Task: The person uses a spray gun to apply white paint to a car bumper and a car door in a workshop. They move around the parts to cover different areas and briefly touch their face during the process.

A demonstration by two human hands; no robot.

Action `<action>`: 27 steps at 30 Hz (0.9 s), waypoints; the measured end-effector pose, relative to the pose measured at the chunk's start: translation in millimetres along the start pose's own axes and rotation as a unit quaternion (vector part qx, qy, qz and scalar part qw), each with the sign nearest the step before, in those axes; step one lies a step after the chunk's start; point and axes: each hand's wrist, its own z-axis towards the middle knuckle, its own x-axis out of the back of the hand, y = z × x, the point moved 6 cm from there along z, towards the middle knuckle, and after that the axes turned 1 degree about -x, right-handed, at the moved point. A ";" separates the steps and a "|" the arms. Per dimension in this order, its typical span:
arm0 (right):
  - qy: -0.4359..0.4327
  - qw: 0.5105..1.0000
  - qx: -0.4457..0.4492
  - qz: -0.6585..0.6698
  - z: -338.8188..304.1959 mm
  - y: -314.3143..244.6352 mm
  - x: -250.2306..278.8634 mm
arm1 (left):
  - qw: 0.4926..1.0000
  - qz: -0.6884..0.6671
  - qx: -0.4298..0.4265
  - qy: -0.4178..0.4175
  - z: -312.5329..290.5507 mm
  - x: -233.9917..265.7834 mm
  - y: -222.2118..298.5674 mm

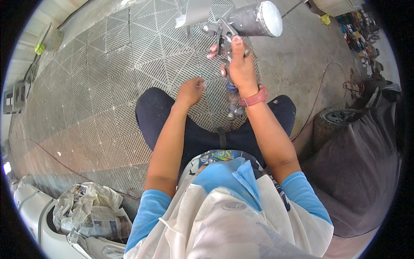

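My right hand is wrapped round the handle of a paint spray gun, with the thumb on its upper part. The gun carries a dark cup with a whitish, paint-smeared end, tilted to the right. Below the grip, a fitting with a blue ring hangs down between my knees. Just beyond the nozzle is a grey panel, cut off by the upper rim. My left hand hovers over the left knee, fingers curled in, apart from the gun; I see nothing in it.
Grey ridged floor tiles meet bare concrete. A thin hose curves along the right, near a wheel and a dark cover. Behind left, newspaper-like wrapping lies against a white car part.
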 end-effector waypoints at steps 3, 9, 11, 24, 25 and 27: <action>0.010 1.000 0.013 -0.020 2.5 -7.7 8.2 | 0.992 0.123 -0.038 -0.009 -0.2 -8.8 -1.7; 0.106 0.992 0.037 -0.050 8.5 -18.1 52.8 | 0.983 0.176 -0.041 -0.036 0.7 -19.4 -3.4; 0.152 0.985 0.045 -0.074 7.3 -22.5 65.3 | 0.982 0.183 -0.029 -0.043 -0.4 -19.2 -0.8; 0.047 0.996 0.068 -0.041 -1.6 -57.2 18.5 | 0.981 0.173 -0.019 -0.088 4.3 -30.7 0.6; 0.025 0.996 0.075 -0.034 -1.7 -61.4 13.8 | 0.981 0.171 -0.022 -0.087 4.5 -31.3 0.6; 0.002 0.998 0.059 0.005 1.4 -65.2 10.7 | 0.981 0.170 -0.024 -0.085 4.3 -32.0 0.9</action>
